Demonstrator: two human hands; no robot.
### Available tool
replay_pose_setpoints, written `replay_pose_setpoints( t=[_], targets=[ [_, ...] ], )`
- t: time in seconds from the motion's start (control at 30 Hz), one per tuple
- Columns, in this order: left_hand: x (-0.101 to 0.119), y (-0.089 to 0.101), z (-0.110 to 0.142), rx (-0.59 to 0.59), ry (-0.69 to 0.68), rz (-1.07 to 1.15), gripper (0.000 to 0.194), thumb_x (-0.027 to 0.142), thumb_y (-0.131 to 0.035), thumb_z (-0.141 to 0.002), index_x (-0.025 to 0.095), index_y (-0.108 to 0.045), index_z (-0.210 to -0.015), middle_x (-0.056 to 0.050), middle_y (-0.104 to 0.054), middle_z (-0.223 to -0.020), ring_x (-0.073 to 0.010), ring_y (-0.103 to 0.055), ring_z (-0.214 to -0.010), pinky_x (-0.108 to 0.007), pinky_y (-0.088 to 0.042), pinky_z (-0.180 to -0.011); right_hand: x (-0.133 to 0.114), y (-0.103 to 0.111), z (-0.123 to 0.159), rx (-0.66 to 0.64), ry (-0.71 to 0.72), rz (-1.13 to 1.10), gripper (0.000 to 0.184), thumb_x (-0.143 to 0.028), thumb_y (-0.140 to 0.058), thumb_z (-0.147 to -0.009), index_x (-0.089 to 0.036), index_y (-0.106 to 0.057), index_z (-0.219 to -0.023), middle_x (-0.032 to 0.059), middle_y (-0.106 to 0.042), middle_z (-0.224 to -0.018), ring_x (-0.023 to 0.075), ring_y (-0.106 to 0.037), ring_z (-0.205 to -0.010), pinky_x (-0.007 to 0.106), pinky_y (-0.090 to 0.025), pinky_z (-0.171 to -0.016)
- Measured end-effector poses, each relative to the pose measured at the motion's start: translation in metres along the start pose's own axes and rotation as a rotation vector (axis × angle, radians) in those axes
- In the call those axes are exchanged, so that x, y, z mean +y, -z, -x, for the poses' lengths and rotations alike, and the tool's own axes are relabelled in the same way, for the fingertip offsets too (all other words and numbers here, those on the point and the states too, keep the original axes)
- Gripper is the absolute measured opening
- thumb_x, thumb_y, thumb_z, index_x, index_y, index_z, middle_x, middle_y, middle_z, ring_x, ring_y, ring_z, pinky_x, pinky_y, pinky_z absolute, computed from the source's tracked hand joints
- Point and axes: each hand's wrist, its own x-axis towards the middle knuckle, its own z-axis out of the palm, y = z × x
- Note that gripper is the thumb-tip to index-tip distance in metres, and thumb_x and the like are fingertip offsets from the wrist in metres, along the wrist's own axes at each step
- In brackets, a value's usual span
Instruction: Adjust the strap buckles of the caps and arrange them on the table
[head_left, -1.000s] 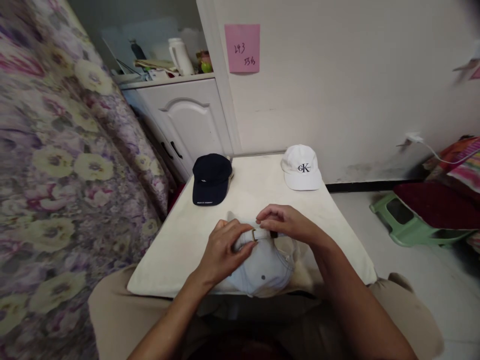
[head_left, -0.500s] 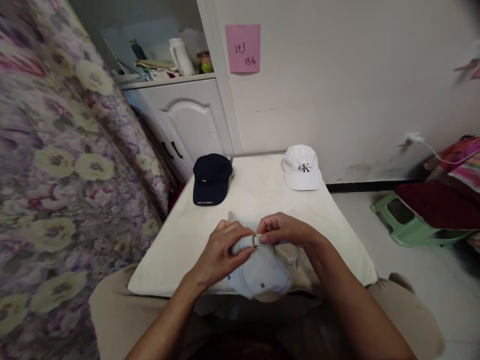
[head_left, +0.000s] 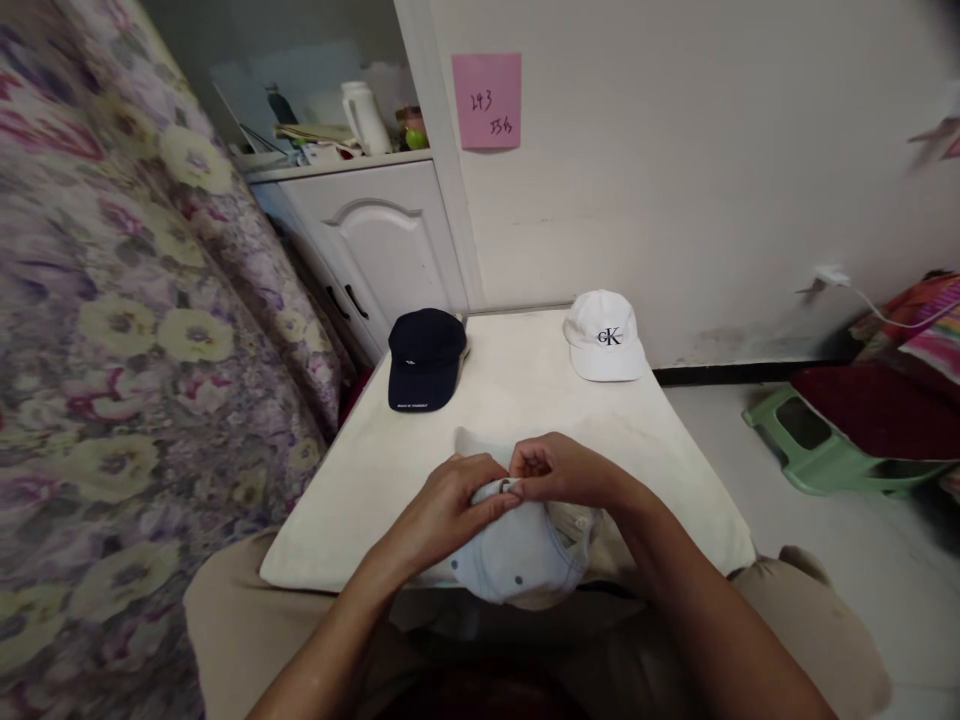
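Note:
A pale blue cap rests at the near edge of the table, its back opening facing up and to the right. My left hand pinches the cap's strap between thumb and fingers, on the left of a small metal buckle. From the right, my right hand grips the strap close to the buckle with thumb and curled fingers. The two hands nearly touch, and the strap end is partly hidden by the fingertips.
A navy cap sits at the back left of the cream-covered table; a white cap sits at the back right. Floral curtain hangs on the left. A green stool stands on the floor at right.
My hands have drawn closer together at the buckle, and the left thumb now covers more of the strap. The buckle has tilted and dropped slightly. Both other caps stay put.

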Motion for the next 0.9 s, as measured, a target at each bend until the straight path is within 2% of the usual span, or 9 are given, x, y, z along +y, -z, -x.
replay_pose_setpoints(
  t=[0.17,0.3,0.43,0.63,0.73,0.9],
  targets=[
    [-0.001,0.004,0.003,0.011,0.108,0.266,0.029,0.04,-0.058,-0.093,0.015,-0.066,-0.08,0.0,-0.059,-0.075,-0.0133,-0.053,-0.069,-0.023,-0.038,-0.062,-0.004,0.013,0.008,-0.084,0.034,-0.126,0.021,-0.035,-0.07,-0.083,-0.015,-0.067,-0.088,0.0001,-0.065,-0.074,0.0112,-0.057,-0.066,0.023,-0.044,-0.061],
    [-0.006,0.009,0.007,0.003,0.167,0.466,0.029,0.04,-0.064,-0.088,0.014,-0.063,-0.077,0.002,-0.054,-0.07,-0.0102,-0.045,-0.063,-0.021,-0.033,-0.056,-0.006,0.026,0.014,-0.183,0.044,-0.224,0.027,-0.038,-0.074,-0.081,-0.014,-0.068,-0.091,0.0018,-0.068,-0.077,0.0113,-0.061,-0.066,0.022,-0.046,-0.061],
    [-0.004,0.014,0.009,-0.034,0.186,0.609,0.028,0.041,-0.066,-0.085,0.014,-0.061,-0.077,0.002,-0.051,-0.069,-0.0098,-0.041,-0.061,-0.02,-0.029,-0.053,-0.007,0.024,0.015,-0.163,0.068,-0.355,0.029,-0.039,-0.076,-0.079,-0.013,-0.067,-0.087,0.0005,-0.068,-0.074,0.0091,-0.06,-0.06,0.021,-0.046,-0.058],
    [0.009,0.024,0.008,-0.046,0.174,0.66,0.027,0.041,-0.067,-0.085,0.014,-0.062,-0.079,0.003,-0.048,-0.067,-0.0091,-0.036,-0.058,-0.021,-0.025,-0.051,-0.016,0.021,0.023,-0.181,0.069,-0.296,0.032,-0.044,-0.073,-0.082,-0.014,-0.068,-0.093,0.0017,-0.07,-0.074,0.0097,-0.062,-0.061,0.02,-0.045,-0.056],
    [0.016,0.027,0.006,-0.064,0.175,0.665,0.028,0.041,-0.066,-0.085,0.014,-0.062,-0.08,0.003,-0.048,-0.067,-0.0095,-0.037,-0.059,-0.021,-0.026,-0.052,-0.021,0.021,0.028,-0.17,0.083,-0.299,0.031,-0.043,-0.074,-0.081,-0.014,-0.068,-0.088,0.0008,-0.068,-0.069,0.009,-0.059,-0.057,0.019,-0.043,-0.052],
    [0.03,0.033,0.0,-0.17,0.149,0.605,0.029,0.043,-0.066,-0.085,0.014,-0.065,-0.082,0.002,-0.05,-0.069,-0.0102,-0.039,-0.061,-0.021,-0.027,-0.052,-0.028,0.016,0.033,-0.13,0.101,-0.321,0.028,-0.041,-0.074,-0.081,-0.014,-0.067,-0.082,-0.0005,-0.067,-0.065,0.0071,-0.053,-0.052,0.018,-0.039,-0.048]
  ],
)
